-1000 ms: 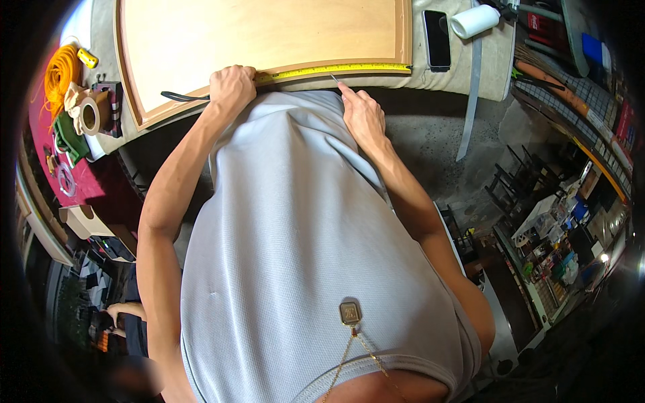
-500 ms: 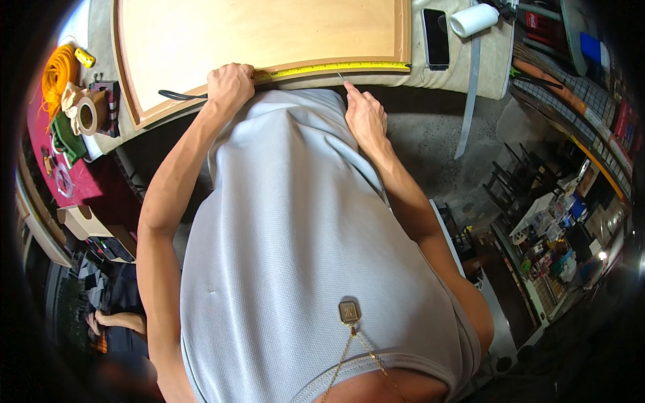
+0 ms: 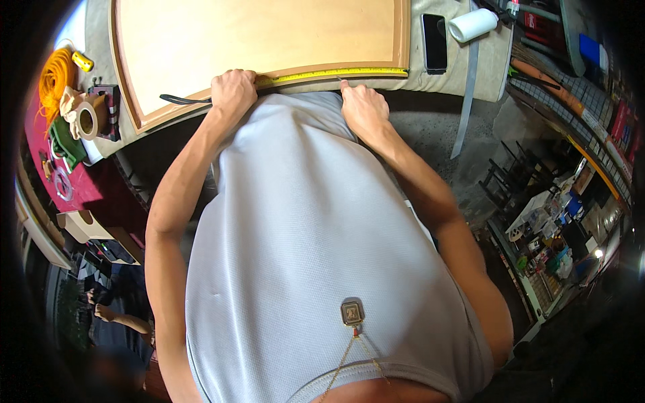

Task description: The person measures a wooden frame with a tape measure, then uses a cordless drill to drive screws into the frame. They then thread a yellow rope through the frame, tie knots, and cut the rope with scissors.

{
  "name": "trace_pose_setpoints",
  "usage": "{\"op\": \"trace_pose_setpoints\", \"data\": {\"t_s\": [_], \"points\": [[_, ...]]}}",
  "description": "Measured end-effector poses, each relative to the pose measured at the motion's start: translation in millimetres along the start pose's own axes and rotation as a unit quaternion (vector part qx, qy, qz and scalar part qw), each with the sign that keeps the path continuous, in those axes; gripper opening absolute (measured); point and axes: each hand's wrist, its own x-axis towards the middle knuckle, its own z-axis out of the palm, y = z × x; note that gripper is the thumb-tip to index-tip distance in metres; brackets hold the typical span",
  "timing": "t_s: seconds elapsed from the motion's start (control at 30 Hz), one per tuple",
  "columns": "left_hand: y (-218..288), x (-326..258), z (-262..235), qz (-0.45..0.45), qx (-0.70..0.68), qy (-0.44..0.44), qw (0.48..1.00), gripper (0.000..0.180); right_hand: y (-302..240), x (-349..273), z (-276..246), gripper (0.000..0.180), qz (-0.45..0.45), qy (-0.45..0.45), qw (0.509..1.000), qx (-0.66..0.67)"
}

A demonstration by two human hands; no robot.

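Observation:
A framed wooden panel (image 3: 255, 40) lies on the cloth-covered table, its near border toward me. Along that border runs the yellow blade of a tape measure (image 3: 336, 72), its far end reaching the panel's right corner. My left hand (image 3: 234, 93) is closed around the tape measure's case, mostly hidden under the fingers; a black wrist strap (image 3: 181, 100) sticks out to its left. Just below the blade, my right hand (image 3: 365, 107) is closed on a thin pointed tool (image 3: 340, 79). Only its tip shows, close to the panel's near edge.
Right of the panel are a black phone (image 3: 434, 41) and a white bottle (image 3: 474, 25). Orange cord (image 3: 56, 74) and a tape roll (image 3: 87, 121) sit at the left. A grey strip (image 3: 463, 121) hangs off the table. Another person's arm (image 3: 124, 318) shows at lower left.
My right hand has turned slightly, its fingers more curled, and less of the pointed tool shows. My left hand stays on the tape measure. The other person's hands have shifted.

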Motion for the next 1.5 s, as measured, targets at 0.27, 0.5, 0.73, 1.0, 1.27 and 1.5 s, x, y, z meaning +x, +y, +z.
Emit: {"op": "trace_pose_setpoints", "data": {"t_s": [0.27,0.5,0.73,1.0,1.27,1.5], "points": [[0,4,-20,-0.010,-0.027,-0.021,0.999,0.013,35,1,-39,0.029,0.044,0.030,0.991,0.121],[-27,80,-100,-0.006,-0.035,0.006,0.999,0.012,162,90,-101,0.033,0.004,0.278,0.931,0.235],[-78,209,-172,-0.024,-0.005,0.076,0.997,0.013,199,242,-170,0.021,-0.007,0.376,0.850,0.369],[-131,345,-221,-0.007,0.019,0.126,0.992,0.015,205,383,-242,0.020,-0.036,0.444,0.807,0.387],[-140,383,-226,-0.014,0.060,0.110,0.992,0.019,195,413,-242,0.017,0.026,0.463,0.834,0.299],[-144,388,-221,-0.013,0.071,0.117,0.990,0.019,192,412,-243,0.013,0.029,0.456,0.825,0.331]]}}
